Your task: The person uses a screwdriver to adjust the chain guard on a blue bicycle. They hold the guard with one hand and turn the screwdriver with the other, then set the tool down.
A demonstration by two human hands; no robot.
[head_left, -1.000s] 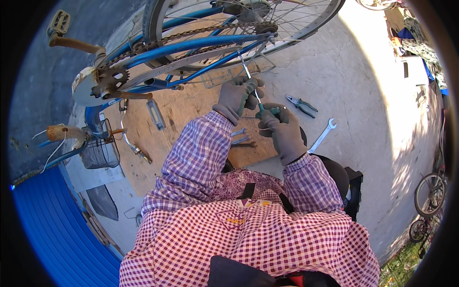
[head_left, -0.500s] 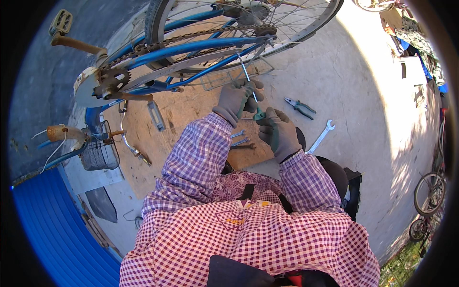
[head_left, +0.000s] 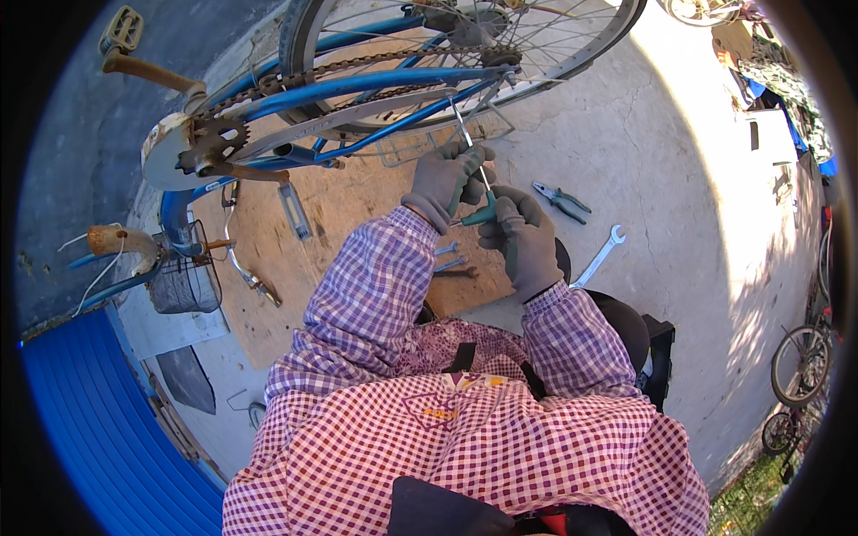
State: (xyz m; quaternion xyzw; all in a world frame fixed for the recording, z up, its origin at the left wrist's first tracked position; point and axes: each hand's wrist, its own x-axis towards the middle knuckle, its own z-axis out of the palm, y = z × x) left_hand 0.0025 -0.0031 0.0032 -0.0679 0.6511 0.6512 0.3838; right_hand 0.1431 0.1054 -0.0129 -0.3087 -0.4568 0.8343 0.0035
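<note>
A screwdriver [head_left: 481, 213] with a green handle and a long metal shaft slants up from my hands toward the bicycle. My gloved right hand [head_left: 521, 234] is closed around its handle. With pinched fingers, my gloved left hand [head_left: 444, 181] grips the shaft farther up. The shaft's tip reaches the end of the grey chain guard [head_left: 357, 114] near the rear wheel; whether it sits in a screw is too small to tell. The blue bicycle [head_left: 357, 85] lies upturned, its wheel [head_left: 572, 67], chain and rusty crank [head_left: 255, 172] facing me.
Pliers [head_left: 563, 202] and a wrench [head_left: 600, 255] lie on the concrete right of my hands. Several more wrenches [head_left: 454, 265] rest on the wooden board [head_left: 349, 192] below them. A wire basket [head_left: 186, 284] hangs at the left; other bicycles [head_left: 802, 364] stand far right.
My right hand has shifted slightly on the screwdriver, and more of the green handle shows. The tip stays at the chain guard's end. The view has moved a little.
</note>
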